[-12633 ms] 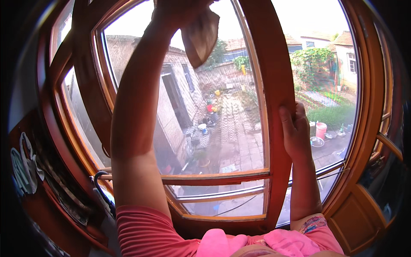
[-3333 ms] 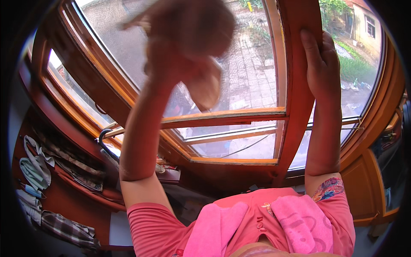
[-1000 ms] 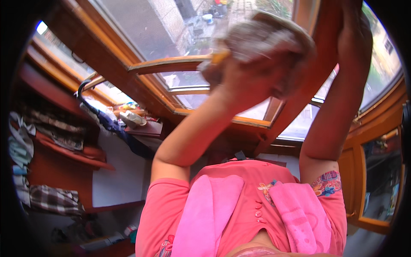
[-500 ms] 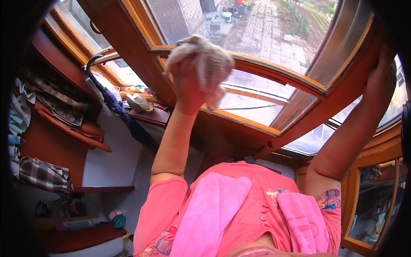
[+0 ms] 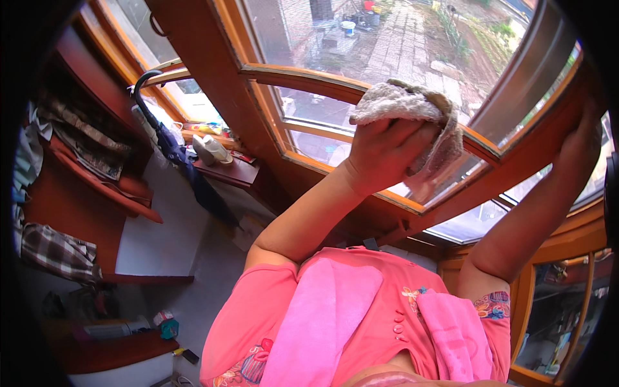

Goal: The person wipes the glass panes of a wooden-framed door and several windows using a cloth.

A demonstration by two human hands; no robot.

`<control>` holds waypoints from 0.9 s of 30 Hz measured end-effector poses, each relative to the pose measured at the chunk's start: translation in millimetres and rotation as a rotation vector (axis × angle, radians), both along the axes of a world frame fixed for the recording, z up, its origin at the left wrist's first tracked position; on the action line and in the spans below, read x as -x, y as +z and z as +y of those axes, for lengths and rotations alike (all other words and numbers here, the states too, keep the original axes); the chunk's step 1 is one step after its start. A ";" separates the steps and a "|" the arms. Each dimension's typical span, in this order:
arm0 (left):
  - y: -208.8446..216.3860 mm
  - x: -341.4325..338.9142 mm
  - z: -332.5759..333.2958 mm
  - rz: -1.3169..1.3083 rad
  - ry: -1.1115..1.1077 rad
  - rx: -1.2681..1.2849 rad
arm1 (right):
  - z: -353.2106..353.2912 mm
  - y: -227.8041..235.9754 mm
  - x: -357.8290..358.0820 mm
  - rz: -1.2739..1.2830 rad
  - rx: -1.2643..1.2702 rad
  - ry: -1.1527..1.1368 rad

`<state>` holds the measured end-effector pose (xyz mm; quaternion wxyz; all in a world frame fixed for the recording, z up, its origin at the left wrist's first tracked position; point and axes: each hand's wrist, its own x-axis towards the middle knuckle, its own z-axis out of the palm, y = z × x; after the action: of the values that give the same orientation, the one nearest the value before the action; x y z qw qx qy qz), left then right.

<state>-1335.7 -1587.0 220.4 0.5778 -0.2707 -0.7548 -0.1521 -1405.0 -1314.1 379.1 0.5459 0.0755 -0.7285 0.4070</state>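
Observation:
My left hand is closed around a crumpled, pale, textured cloth. Hand and cloth are in front of the crossbar and lower pane of a glazed wooden door; whether the cloth touches the glass is hard to tell. Raised on the right, my right hand grips the door's outer edge, its fingers dim and partly hidden. A pink towel hangs over the front of my coral shirt.
A dark umbrella hangs at the left beside a small shelf holding bottles. Clothes lie on reddish wooden furniture farther left. At the lower right stands a glass-fronted wooden cabinet. A paved path shows through the glass.
My left hand has moved right and slightly down across the door with the cloth. The right hand stays at the door's edge. The view has shifted slightly.

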 end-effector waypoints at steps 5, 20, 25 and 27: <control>-5.2 -11.2 -89.7 -0.014 0.296 -0.083 | -1.9 0.7 -5.6 -0.081 0.081 0.018; -23.3 -0.9 -66.7 -0.047 0.135 -0.283 | -6.6 0.4 -6.5 -0.102 0.070 0.021; -9.1 6.3 -12.9 0.010 -0.025 -0.012 | -12.3 2.5 -10.0 -0.070 0.065 0.042; -5.1 1.1 -24.8 -0.100 0.044 -0.068 | -7.8 2.5 -5.4 -0.085 0.048 0.050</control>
<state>-1336.8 -1611.8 215.3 0.5516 -0.2263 -0.7828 -0.1783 -1399.6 -1321.9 381.6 0.5057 0.0635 -0.7390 0.4407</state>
